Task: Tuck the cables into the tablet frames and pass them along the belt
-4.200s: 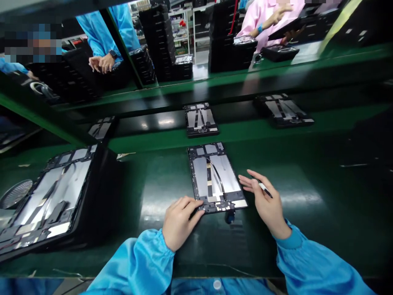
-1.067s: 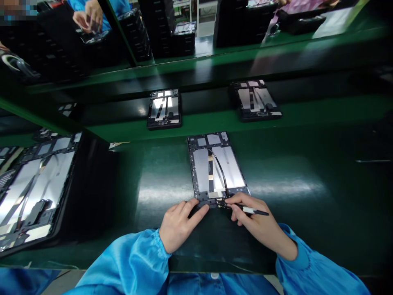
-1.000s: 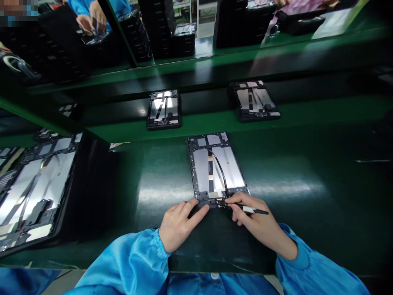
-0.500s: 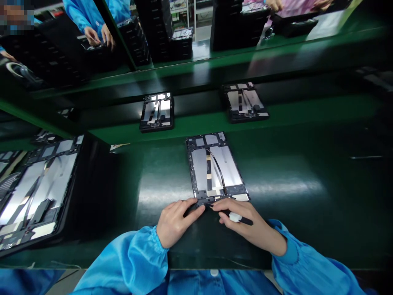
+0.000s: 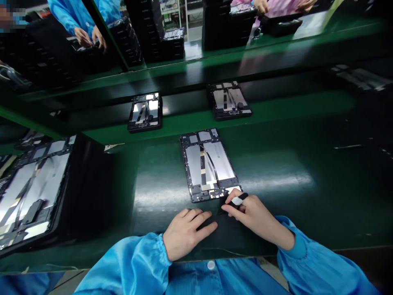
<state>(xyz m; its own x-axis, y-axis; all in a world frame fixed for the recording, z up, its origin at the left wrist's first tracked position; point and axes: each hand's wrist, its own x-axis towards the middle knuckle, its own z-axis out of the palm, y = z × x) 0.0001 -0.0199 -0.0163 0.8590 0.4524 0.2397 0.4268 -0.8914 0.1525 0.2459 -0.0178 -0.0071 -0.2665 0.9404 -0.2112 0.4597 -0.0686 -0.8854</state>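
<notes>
An opened tablet (image 5: pixel 210 164) lies on the green bench, its silver inside and ribbon cables facing up. Small connectors show along its near edge. My right hand (image 5: pixel 245 209) is at the tablet's near right corner, fingers closed around a black pen-shaped tool (image 5: pixel 238 200) with a white band. A dark piece (image 5: pixel 225 203) appears by those fingertips; I cannot make out its shape or whether it is held. On the bench just below the tablet, my left hand (image 5: pixel 190 229) rests palm down, fingers extended, apart from the tablet and holding nothing.
A tall stack topped by another opened tablet (image 5: pixel 39 180) stands at the left. Two opened tablets, one at back left (image 5: pixel 145 111) and one at back centre (image 5: pixel 231 100), lie beyond the bench. Co-workers' hands (image 5: pixel 89 37) and black tray stacks (image 5: pixel 150 28) are behind the rail.
My left hand has drawn back from the tablet's near edge. My right hand has shifted right with the tool, and the dark strip along that edge has come away, exposing connectors. The view has shifted slightly.
</notes>
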